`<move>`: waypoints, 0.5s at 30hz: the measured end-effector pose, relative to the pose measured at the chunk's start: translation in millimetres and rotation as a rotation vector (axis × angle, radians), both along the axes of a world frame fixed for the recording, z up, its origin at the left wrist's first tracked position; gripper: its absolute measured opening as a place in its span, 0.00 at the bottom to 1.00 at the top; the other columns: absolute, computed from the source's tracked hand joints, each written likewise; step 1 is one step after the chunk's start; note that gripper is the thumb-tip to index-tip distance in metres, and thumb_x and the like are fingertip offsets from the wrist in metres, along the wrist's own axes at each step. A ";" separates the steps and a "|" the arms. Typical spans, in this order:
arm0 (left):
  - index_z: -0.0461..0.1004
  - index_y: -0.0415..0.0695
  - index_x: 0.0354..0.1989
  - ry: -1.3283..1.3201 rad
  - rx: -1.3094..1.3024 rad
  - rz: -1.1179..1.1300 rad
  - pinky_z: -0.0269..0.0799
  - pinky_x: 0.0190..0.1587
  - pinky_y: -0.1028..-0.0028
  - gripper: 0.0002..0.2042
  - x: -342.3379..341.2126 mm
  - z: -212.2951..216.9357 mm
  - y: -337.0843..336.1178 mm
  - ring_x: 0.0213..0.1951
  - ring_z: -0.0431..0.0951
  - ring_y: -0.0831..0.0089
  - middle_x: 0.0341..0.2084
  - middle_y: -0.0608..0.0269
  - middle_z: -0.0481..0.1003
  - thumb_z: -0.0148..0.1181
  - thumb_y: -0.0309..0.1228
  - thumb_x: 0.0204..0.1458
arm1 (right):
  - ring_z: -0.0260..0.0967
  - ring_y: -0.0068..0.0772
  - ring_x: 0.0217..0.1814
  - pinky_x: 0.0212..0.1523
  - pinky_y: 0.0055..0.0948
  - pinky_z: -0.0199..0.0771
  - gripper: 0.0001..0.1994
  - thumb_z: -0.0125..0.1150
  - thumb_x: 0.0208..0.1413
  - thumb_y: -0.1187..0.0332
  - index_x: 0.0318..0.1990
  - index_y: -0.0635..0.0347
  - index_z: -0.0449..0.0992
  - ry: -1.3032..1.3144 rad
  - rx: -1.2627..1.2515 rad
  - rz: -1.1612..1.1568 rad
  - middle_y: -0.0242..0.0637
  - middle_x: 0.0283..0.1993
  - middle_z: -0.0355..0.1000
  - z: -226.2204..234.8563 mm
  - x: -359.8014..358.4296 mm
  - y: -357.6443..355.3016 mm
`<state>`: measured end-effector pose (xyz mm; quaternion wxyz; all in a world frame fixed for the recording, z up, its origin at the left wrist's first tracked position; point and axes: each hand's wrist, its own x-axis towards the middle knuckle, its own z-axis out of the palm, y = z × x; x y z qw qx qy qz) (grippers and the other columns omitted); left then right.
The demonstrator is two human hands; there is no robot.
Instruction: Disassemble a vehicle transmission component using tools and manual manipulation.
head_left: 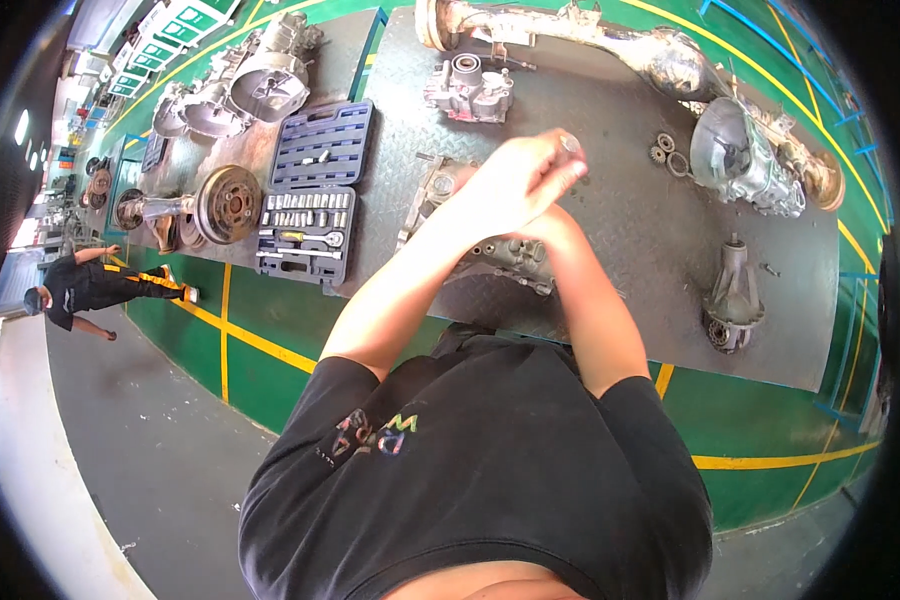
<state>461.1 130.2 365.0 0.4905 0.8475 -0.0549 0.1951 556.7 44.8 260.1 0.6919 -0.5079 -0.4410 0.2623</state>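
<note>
1. Green floor (760, 425) with yellow lines (280, 350) surrounds a dark metal tabletop (650, 285).
2. Left hand (515, 180) reaches over it, its grip pinching a small, round, shiny piece (570, 143) at the fingertips.
3. Right hand is hidden behind the left wrist; whether its grip holds anything, I cannot tell.
4. Below both forearms sits a metal casing (520, 264), partly covered by them.
5. Left of it lies an open socket case (320, 145); to the right, loose gears (659, 155) and a conical metal part (735, 285).
</note>
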 end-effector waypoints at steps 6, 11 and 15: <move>0.72 0.38 0.38 0.095 -0.099 0.184 0.69 0.26 0.77 0.08 10.0 -1.6 1.7 0.22 0.71 0.80 0.20 0.64 0.71 0.52 0.31 0.64 | 0.71 0.22 0.37 0.40 0.26 0.72 0.11 0.66 0.51 0.70 0.39 0.66 0.75 0.269 -0.221 0.087 0.29 0.35 0.75 8.8 50.9 -33.6; 0.72 0.38 0.37 -0.140 0.134 0.087 0.68 0.25 0.77 0.10 24.1 14.7 -8.8 0.21 0.71 0.79 0.19 0.63 0.72 0.53 0.33 0.63 | 0.72 0.25 0.36 0.39 0.28 0.73 0.15 0.66 0.52 0.67 0.44 0.65 0.74 -0.050 -0.186 0.134 0.31 0.32 0.74 12.8 5.6 -14.1; 0.74 0.38 0.39 0.182 -0.082 0.227 0.68 0.25 0.78 0.08 14.4 11.0 -6.8 0.21 0.72 0.80 0.18 0.64 0.72 0.54 0.31 0.63 | 0.73 0.23 0.36 0.41 0.27 0.73 0.15 0.69 0.51 0.66 0.43 0.64 0.80 -0.111 -0.756 0.855 0.34 0.34 0.78 33.5 50.4 -50.5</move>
